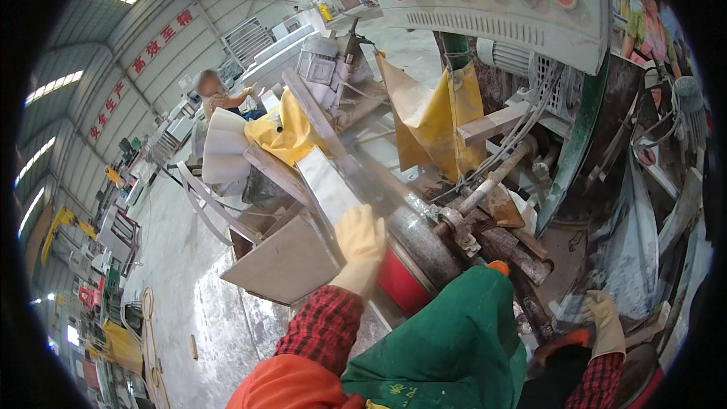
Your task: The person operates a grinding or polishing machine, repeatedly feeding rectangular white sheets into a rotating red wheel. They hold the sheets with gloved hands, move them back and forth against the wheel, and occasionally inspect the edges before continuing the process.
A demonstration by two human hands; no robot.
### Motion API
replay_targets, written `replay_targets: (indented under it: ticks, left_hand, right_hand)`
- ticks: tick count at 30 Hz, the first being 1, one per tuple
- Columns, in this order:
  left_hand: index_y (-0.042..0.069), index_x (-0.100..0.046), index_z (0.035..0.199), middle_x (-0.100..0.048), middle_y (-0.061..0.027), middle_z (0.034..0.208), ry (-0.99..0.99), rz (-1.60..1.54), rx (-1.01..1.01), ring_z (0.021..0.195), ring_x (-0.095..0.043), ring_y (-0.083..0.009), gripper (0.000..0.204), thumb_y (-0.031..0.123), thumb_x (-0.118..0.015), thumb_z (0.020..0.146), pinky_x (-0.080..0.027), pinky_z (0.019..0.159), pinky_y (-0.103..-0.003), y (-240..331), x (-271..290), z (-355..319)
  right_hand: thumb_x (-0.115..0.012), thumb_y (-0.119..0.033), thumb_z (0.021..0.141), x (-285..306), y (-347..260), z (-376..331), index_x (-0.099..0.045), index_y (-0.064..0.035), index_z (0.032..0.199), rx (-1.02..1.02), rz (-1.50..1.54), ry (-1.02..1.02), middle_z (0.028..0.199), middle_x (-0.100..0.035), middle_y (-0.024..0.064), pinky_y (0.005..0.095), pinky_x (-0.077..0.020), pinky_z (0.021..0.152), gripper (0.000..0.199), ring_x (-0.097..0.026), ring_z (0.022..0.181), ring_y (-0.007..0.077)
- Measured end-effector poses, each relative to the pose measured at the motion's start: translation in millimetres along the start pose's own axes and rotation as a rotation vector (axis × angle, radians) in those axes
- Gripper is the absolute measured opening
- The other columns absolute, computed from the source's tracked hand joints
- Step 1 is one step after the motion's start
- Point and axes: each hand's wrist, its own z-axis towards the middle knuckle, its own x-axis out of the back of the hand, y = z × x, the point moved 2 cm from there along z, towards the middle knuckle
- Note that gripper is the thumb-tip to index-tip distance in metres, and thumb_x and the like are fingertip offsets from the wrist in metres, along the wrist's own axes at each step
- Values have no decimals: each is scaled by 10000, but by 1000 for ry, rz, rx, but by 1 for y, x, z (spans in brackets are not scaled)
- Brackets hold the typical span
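Note:
My left hand (360, 241), in a cream rubber glove, lies with fingers stretched over the near end of a long white strip (331, 185) on the machine. Just below it is a red curved drum or wheel (403, 282), beside a grey roller (428, 241). My right hand (603, 320), gloved alike, hangs low on the right with its fingers loosely apart. It is nearest a dusty grey-blue sheet (617, 250); whether it touches the sheet I cannot tell. A green apron (447, 341) covers my lap and hides part of the machine.
A control box (492, 23) with red buttons hangs over the machine. Yellow cloth flaps (428, 113) and a tilted board (284, 261) flank the strip. One person (216, 95) is at the far left, another (651, 26) at the upper right. A hose (149, 341) lies on the floor.

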Motion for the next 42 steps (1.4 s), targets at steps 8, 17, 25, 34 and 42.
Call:
replay_targets:
  ticks: [8, 17, 25, 34, 42]
  left_hand:
    - [113, -565, 1306, -572, -127, 1303, -137, -148, 136, 1305, -501, -310, 546, 506, -623, 931, -397, 1042, -526, -17, 14, 28]
    - [118, -542, 1320, -545, -141, 1308, -7, -5, 46, 1307, -483, -335, 494, 453, -585, 959, -382, 1059, -536, -31, -11, 33]
    - [74, -472, 1455, -477, -169, 1518, -74, -8, 33, 1383, -441, -376, 565, 431, -484, 1016, -322, 1135, -567, -46, -25, 59]
    - [133, -505, 1441, -519, -151, 1386, -136, 2, 154, 1343, -437, -343, 712, 585, -602, 899, -343, 1083, -548, -6, 11, 31]
    - [81, -550, 1360, -523, -239, 1318, -141, -183, 153, 1311, -450, -424, 703, 413, -771, 781, -420, 1082, -505, 4, 1, -1]
  right_hand:
    - [-612, -217, 1030, 1, -24, -13, -482, -5, 1502, -4, -51, -23, 940, -749, 196, 406, -607, 676, 533, -731, 766, 269]
    - [-599, -210, 1041, 0, -8, -10, -512, -7, 1472, 20, -9, 2, 955, -752, 209, 411, -620, 693, 484, -744, 810, 301]
    - [-649, -237, 1023, 10, 15, -4, -499, 14, 1476, -50, -3, -6, 948, -748, 179, 401, -619, 677, 539, -737, 774, 266]
    - [-646, -240, 1028, -6, -20, -20, -495, 19, 1479, -58, -106, -45, 995, -746, 177, 392, -605, 692, 541, -732, 821, 261]
    - [-645, -197, 1015, -13, -60, -27, -492, 39, 1484, -22, -24, -84, 1053, -727, 217, 379, -592, 734, 547, -722, 848, 263]
